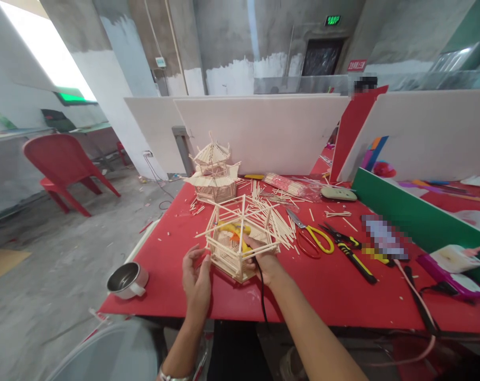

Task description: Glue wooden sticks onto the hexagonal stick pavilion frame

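A six-sided open frame of thin wooden sticks (240, 269) rests on the red table. At its left side is my left hand (197, 278), fingers slightly apart and touching or close to the frame, with nothing visible held. My right hand (264, 262) reaches in at the frame's right front side, closed on a yellow glue gun (245, 246) with an orange part near its middle. The tool lies inside the frame's outline, and a black cord hangs down from it. Where the tool's tip meets the sticks is hard to make out.
Behind the frame stands a stick pagoda (214, 177). Loose sticks (282, 225), yellow-handled scissors (321, 239) and pliers (357, 262) lie to the right. A metal cup (127, 279) sits at the left edge; a green board (414, 217) stands at the right.
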A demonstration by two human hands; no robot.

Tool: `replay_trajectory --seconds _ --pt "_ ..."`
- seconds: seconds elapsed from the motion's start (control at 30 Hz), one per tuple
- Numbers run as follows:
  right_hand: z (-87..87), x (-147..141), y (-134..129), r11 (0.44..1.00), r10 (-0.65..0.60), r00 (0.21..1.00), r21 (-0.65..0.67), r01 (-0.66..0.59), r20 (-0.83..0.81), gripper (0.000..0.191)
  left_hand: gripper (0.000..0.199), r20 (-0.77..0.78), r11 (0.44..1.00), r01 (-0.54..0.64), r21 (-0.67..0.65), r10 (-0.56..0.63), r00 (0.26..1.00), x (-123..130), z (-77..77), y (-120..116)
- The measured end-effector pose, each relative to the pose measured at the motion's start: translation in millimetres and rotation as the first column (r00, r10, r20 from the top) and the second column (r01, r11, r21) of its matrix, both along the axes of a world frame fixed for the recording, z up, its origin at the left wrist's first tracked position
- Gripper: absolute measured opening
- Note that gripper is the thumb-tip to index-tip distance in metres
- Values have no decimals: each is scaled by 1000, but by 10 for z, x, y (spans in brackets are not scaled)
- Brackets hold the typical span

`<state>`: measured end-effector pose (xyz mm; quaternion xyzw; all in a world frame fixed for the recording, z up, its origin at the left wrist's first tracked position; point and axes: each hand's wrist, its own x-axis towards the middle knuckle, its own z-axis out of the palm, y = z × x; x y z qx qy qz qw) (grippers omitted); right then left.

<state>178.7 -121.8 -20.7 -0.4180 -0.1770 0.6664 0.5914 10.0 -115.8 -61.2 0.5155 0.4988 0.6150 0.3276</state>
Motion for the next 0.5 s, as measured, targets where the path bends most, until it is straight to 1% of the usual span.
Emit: replay_trajectory --seconds 0.13,0.27,0.37,0.5 --pt "33 -54 71 995 -104 994 -11 104 -32 42 25 1 1000 22 -5 -22 1000 0 2 3" --pt "46 -94 134 981 -192 981 -26 191 -24 44 26 -14 1000 29 -3 -29 999 -3 11 -3" --pt "31 -107 162 979 -205 979 -18 204 -1 44 27 -7 999 30 -13 -30 1000 5 33 -13" --pt "-18 -131 152 983 -183 982 10 183 47 46 27 1 999 33 -20 -33 999 20 60 -27"
